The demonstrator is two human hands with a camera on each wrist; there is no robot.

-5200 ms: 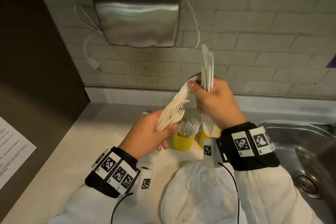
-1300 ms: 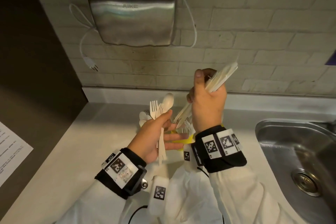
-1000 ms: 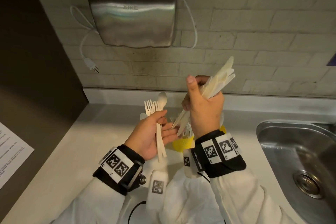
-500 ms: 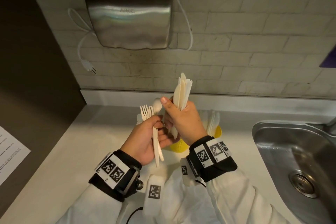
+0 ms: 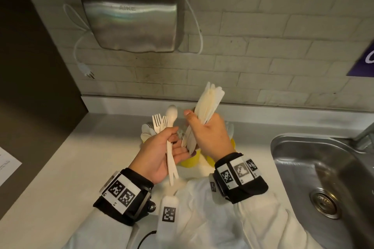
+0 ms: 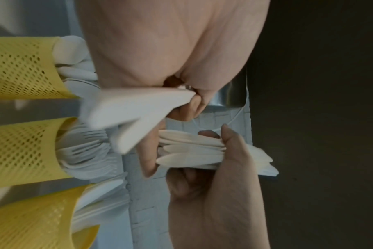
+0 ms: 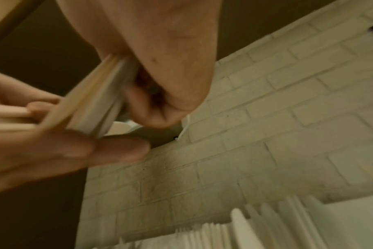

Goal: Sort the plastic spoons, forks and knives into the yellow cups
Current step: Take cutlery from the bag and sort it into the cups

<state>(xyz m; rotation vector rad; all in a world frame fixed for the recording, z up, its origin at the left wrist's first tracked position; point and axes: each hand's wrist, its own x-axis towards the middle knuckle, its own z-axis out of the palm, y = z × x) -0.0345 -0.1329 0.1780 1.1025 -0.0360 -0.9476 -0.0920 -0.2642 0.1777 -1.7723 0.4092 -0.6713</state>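
My left hand (image 5: pixel 172 139) grips two forks and a spoon (image 5: pixel 171 115) by their handles, heads up. Close to its right, my right hand (image 5: pixel 202 127) holds a bundle of white plastic knives (image 5: pixel 210 103), tips slanting up and right. Both hands hover above three yellow mesh cups. In the left wrist view the spoon cup (image 6: pixel 21 67), the fork cup (image 6: pixel 21 148) and the knife cup (image 6: pixel 32 219) stand in a row, each with cutlery in it. The head view shows only parts of a yellow cup (image 5: pixel 190 162) behind the hands. The knife handles (image 7: pixel 91 101) look blurred in the right wrist view.
The pale counter (image 5: pixel 81 157) ends at a brick wall with a steel hand dryer (image 5: pixel 129 16) and a dangling plug (image 5: pixel 89 73). A steel sink (image 5: pixel 323 168) lies at the right. A printed sheet (image 5: pixel 8 166) sits at the left edge.
The knife bundle in my right hand has tipped from upright to slanting right. My left hand keeps its forks and spoon upright, almost where it was.
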